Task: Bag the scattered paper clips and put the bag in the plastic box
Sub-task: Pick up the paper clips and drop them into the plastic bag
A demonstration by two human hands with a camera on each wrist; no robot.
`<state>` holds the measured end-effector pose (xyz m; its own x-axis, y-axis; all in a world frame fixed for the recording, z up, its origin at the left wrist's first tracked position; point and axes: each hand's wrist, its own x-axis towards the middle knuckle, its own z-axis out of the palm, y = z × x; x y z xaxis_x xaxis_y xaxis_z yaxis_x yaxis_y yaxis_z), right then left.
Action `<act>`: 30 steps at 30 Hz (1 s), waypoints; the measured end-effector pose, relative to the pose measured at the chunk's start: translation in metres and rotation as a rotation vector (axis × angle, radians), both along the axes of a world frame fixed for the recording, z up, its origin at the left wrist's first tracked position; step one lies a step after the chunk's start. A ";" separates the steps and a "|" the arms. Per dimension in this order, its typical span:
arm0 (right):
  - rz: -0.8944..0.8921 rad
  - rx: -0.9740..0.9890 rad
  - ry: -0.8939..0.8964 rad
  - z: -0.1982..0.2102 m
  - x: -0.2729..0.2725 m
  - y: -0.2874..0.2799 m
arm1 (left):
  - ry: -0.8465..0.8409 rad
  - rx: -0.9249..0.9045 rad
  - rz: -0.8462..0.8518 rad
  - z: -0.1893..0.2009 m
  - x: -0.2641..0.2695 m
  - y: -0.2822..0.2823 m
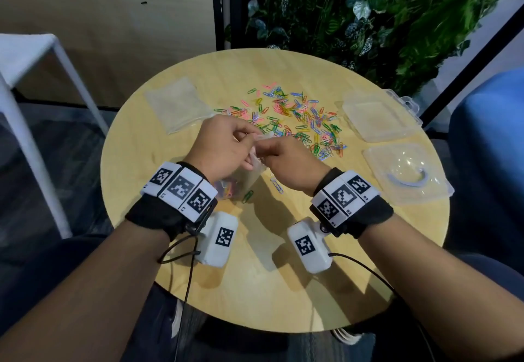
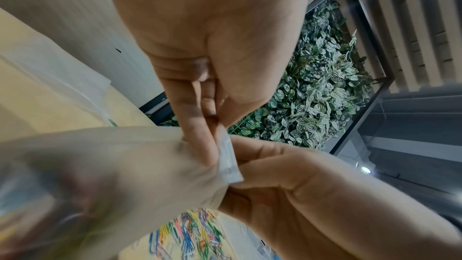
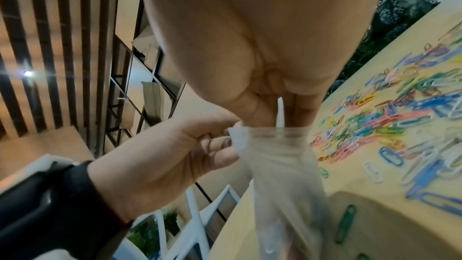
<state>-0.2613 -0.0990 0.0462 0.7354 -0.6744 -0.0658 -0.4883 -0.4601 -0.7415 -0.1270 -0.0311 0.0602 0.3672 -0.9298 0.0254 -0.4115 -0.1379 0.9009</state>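
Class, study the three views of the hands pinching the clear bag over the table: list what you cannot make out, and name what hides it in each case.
1. How many clips the clear bag holds: head view, left hand covers it; wrist views blur it.
2. Whether the bag's seal is pressed shut: right hand fingers cover it.
3. Count of scattered paper clips: too small, overlapping.
4. The plastic box: nearly out of both wrist views.

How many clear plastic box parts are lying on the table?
2: one box part at the table's far right, and another box part nearer on the right edge, with a curved blue strip inside.
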 end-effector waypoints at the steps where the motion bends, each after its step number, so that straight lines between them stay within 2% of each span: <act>1: -0.026 0.017 -0.070 0.002 -0.001 0.001 | -0.007 -0.001 0.011 0.001 0.003 0.001; 4: -0.191 0.022 -0.360 0.011 -0.008 -0.002 | -0.066 -0.018 0.063 0.005 0.015 0.004; 6: -0.231 -0.113 -0.369 0.015 -0.015 -0.007 | -0.090 -0.043 0.100 0.006 0.028 0.006; 8: -0.161 -0.243 -0.200 0.011 -0.021 -0.011 | -0.109 -0.061 0.140 0.006 0.041 0.009; 12: 0.247 -0.379 0.348 -0.029 -0.012 0.004 | -0.131 -0.060 0.189 0.006 0.061 0.014; 14: 0.412 -0.504 0.525 -0.051 -0.003 0.020 | -0.122 -0.050 0.205 0.007 0.066 0.016; 16: 0.460 -0.569 0.657 -0.064 0.001 0.028 | -0.107 -0.040 0.210 0.007 0.070 0.017; 22: 0.326 -0.679 0.815 -0.062 -0.015 -0.002 | -0.099 -0.019 0.182 0.007 0.069 0.018; 26: 0.170 -0.557 0.871 -0.070 -0.027 -0.037 | -0.101 -0.019 0.161 0.008 0.067 0.017; 28: 0.159 -0.500 0.843 -0.069 -0.029 -0.044 | -0.099 -0.017 0.152 0.008 0.065 0.017; 30: 0.144 -0.570 0.728 -0.063 -0.028 -0.045 | -0.101 -0.009 0.150 0.009 0.064 0.017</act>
